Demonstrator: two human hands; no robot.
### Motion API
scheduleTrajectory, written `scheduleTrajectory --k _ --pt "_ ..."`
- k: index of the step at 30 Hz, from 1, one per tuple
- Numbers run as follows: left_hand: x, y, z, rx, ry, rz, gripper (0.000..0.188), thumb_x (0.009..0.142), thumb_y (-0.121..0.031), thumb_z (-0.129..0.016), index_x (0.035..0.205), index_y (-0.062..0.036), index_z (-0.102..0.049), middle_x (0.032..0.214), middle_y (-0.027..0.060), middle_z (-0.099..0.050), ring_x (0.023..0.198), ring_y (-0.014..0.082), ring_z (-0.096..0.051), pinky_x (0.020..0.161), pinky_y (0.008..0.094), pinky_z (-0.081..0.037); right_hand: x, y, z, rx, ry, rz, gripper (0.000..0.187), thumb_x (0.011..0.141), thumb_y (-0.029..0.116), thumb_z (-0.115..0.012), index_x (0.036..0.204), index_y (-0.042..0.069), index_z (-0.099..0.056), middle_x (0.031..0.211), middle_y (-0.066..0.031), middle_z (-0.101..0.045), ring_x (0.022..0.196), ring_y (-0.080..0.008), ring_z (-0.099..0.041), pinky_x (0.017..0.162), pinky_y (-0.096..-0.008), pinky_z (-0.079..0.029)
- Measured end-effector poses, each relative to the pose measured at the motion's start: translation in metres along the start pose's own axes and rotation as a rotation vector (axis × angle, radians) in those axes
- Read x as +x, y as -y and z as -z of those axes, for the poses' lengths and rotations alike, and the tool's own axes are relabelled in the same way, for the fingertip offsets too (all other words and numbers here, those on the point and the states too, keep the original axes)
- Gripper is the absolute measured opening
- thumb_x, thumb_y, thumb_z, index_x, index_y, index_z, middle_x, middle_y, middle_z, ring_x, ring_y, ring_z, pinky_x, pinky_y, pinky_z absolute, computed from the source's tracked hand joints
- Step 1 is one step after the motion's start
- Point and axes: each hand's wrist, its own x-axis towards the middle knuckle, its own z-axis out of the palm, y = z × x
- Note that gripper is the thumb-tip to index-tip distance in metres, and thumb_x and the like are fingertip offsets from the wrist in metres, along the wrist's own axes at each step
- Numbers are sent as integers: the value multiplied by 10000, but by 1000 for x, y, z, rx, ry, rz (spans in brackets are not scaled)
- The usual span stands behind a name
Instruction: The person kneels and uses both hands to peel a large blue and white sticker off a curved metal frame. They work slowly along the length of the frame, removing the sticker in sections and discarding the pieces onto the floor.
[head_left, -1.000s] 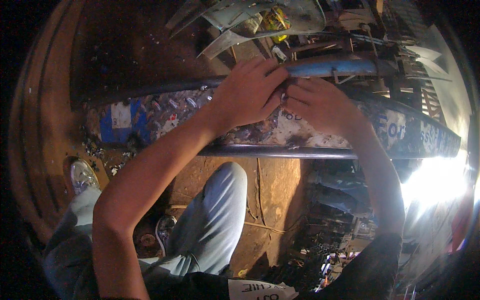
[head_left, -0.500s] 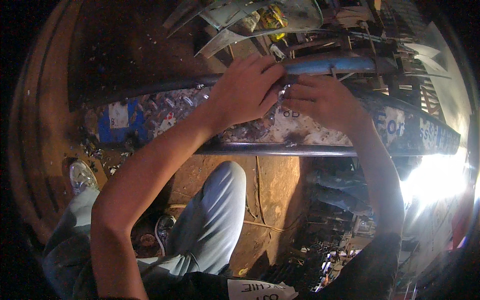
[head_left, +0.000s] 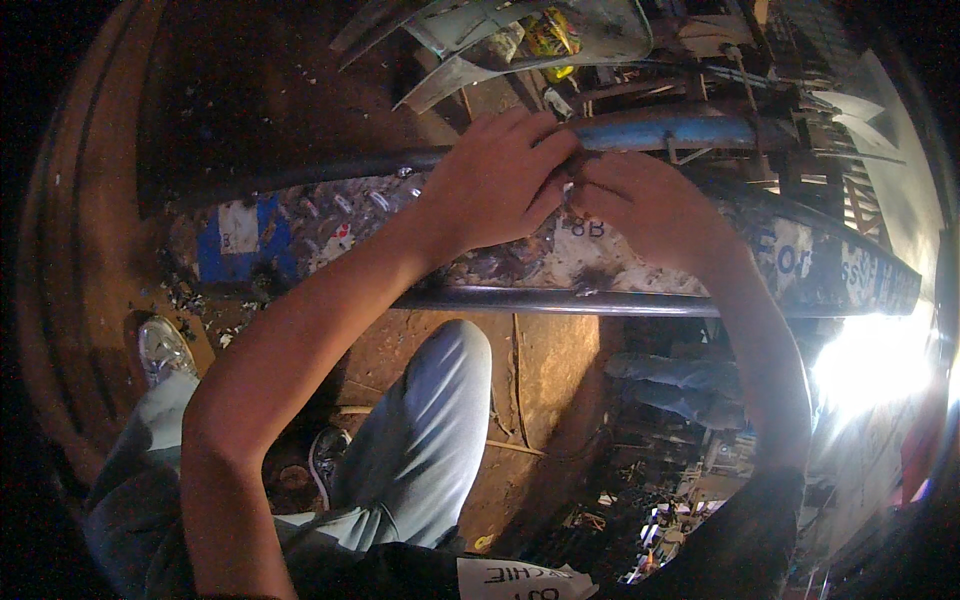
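A long narrow panel (head_left: 650,270) lies across in front of me, with dark rounded edging along its near and far sides and worn stickers and flakes on its face. Over its middle, by the far edge, my two hands meet. My left hand (head_left: 505,175) is closed, its fingers bent at the far edging. Against it, my right hand (head_left: 650,205) is closed too, fingertips pinched near the left thumb. A tiny pale bit (head_left: 568,190) shows between the hands; what they grip is hidden by the fingers.
Beyond the panel lie a blue curved bar (head_left: 665,132) and a grey-green plastic chair (head_left: 470,75) with a yellow packet (head_left: 553,38) on it. Scraps litter the brown floor (head_left: 540,370) at left. Bright light glares at right. My bent knee (head_left: 455,400) is below the panel.
My right hand's fingers have curled in slightly, uncovering more of the panel's pale patch. My left hand keeps almost the same place.
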Motion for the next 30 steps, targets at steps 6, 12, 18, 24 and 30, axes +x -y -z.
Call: scheduleTrajectory --k 6,12,18,24,30 --pt "0 0 1 -6 31 16 309 775 -207 -628 1046 -70 -570 1003 119 -570 977 321 -563 821 457 -451 -3 2 3 84 24 16 306 766 184 -572 1054 153 -671 1084 -15 -609 1022 -226 -564 891 -362 -492" --pt "-1 0 0 -6 5 2 308 773 -201 -632 1046 -73 -567 988 120 -569 958 324 -564 805 462 -455 -11 15 2 77 4 -109 284 757 182 -581 1021 157 -683 1077 -10 -615 1041 -219 -555 930 -356 -457" --pt "-1 0 -1 -27 -31 -8 326 767 -199 -634 1056 -65 -567 981 125 -572 949 332 -567 798 469 -462 -17 24 -8 89 -32 -210 276 764 171 -582 1026 151 -666 1110 -26 -611 1076 -233 -537 955 -376 -432" --pt "1 -1 0 -3 10 4 311 769 -198 -629 1049 -76 -570 972 123 -576 938 333 -570 790 472 -462 -17 20 -14 217 -103 -263 229 772 146 -627 998 115 -655 1077 -66 -606 1059 -276 -538 926 -404 -435" --pt "1 -2 2 -22 24 15 288 775 -199 -625 1035 -88 -569 974 118 -577 940 326 -570 788 472 -459 -18 21 -11 345 -181 -318 205 795 145 -623 994 104 -656 1067 -89 -615 1020 -317 -568 919 -423 -447"
